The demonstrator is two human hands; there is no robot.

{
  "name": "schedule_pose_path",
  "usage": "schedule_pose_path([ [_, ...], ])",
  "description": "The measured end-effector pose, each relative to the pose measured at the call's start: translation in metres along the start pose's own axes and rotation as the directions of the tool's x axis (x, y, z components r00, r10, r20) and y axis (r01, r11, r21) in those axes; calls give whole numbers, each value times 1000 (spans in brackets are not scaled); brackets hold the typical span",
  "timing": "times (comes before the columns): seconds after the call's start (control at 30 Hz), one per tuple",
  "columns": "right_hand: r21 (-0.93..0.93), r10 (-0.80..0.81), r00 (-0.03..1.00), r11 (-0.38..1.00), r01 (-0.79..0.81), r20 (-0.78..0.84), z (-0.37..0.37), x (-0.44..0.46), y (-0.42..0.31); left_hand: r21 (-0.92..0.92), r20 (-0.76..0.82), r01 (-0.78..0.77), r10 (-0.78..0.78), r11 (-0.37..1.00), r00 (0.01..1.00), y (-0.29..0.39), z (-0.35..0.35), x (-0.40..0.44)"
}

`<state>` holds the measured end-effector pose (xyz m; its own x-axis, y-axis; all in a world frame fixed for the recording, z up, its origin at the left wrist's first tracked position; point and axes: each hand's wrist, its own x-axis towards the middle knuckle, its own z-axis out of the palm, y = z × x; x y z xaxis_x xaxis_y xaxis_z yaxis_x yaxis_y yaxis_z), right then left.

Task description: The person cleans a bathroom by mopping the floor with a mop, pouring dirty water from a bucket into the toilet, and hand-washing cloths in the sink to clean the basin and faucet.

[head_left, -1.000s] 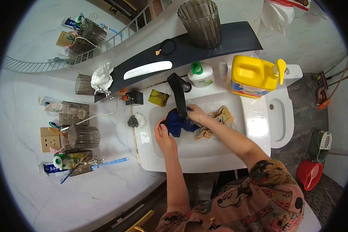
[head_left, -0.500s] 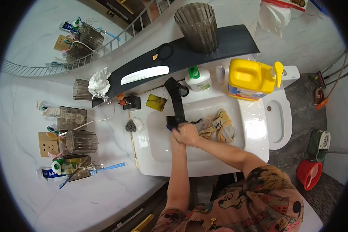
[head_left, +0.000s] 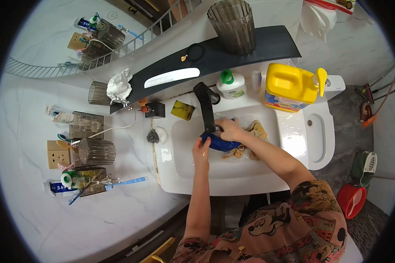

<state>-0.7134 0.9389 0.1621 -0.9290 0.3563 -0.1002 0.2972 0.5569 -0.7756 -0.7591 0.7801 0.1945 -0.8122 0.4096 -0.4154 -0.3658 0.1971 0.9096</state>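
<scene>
On the left wall, beside a socket (head_left: pixel 58 154), a toothpaste tube (head_left: pixel 62 187) shows white characters on blue, too small to read. A ribbed cup (head_left: pixel 97 151) sits next to it, and a blue toothbrush (head_left: pixel 127 182) juts out below. On the black shelf (head_left: pixel 267 44) lies a white comb (head_left: pixel 172 77), with no marking I can read. A yellow-and-dark sponge (head_left: pixel 183 110) rests on the sink (head_left: pixel 188 172) rim. The left hand (head_left: pixel 202 151) pinches the left end of a blue cloth (head_left: pixel 220 142), which is in the sink's hollow, under the black tap (head_left: pixel 205 107). The right hand (head_left: pixel 229 129) grips the cloth's upper part, just beside the spout. Behind, a green-topped bottle (head_left: pixel 231 86) bears a green-printed label, its words illegible. A patterned cloth (head_left: pixel 258 130) lies right of the blue one. The person's shirt (head_left: pixel 270 225) carries a cartoon mouse and lettering broken up by folds. The yellow jug (head_left: pixel 289 83) has a blue label, its wording too small. Far right stands a red bucket (head_left: pixel 343 200).
</scene>
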Motion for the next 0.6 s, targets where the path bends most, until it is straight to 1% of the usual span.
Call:
schedule_pose_path([
  [0.07, 94, 3, 987, 995, -18, 160, -8, -10, -11, 34, -8, -135, 135, 990, 991, 4, 0, 0],
  [0.1, 151, -36, 991, 988, 16, 131, 1, -5, -1, 39, -39, -196, 197, 980, 980, 10, 4, -4],
  [0.17, 367, 100, 981, 917, -155, 163, 7, 10, 13, 56, -103, -319, 323, 946, 941, 28, 14, -15],
  [0.2, 466, 164, 968, 852, -236, 192, 8, 14, 15, 18, -172, -335, 333, 942, 927, 29, 10, -14],
  [0.27, 646, 280, 933, 673, -360, 228, 2, 2, -10, -55, -311, -369, 336, 928, 889, 26, -1, -9],
  [0.3, 721, 334, 908, 561, -406, 252, 2, -5, -25, -117, -335, -264, 213, 957, 918, 9, -6, 1],
  [0.33, 594, 169, 986, 793, -132, -7, 16, -13, -32, -332, -188, -127, 67, 935, 980, -4, -9, 10],
  [0.37, 614, 10, 994, 787, 57, -105, 34, -23, -42, -509, -7, 43, -54, 860, 999, -17, -12, 17],
  [0.4, 442, 7, 1000, 897, 3, -21, 38, -26, -51, -634, 192, 231, -139, 738, 971, -36, -20, 30],
  [0.43, 247, 22, 998, 968, -37, 63, 40, -28, -62, -681, 413, 339, -42, 650, 910, -52, -29, 42],
  [0.47, 38, 53, 989, 998, -59, 140, 40, -27, -71, -665, 608, 468, 58, 582, 792, -68, -38, 54],
  [0.5, -176, 101, 973, 982, -64, 209, 39, -25, -73, -714, 465, 434, -91, 549, 880, -50, -14, 36],
  [0.53, 40, -17, 969, 999, 28, -246, 48, -9, -38, -761, 298, 387, -249, 521, 921, -44, 6, 23],
  [0.57, 73, 130, 962, 991, -116, -242, 32, 7, -28, -753, 163, 268, -225, 601, 961, -52, 21, 27],
  [0.6, 107, 275, 933, 960, -257, -233, 21, 17, -24, -735, 198, 301, -232, 607, 952, -55, 16, 28],
])
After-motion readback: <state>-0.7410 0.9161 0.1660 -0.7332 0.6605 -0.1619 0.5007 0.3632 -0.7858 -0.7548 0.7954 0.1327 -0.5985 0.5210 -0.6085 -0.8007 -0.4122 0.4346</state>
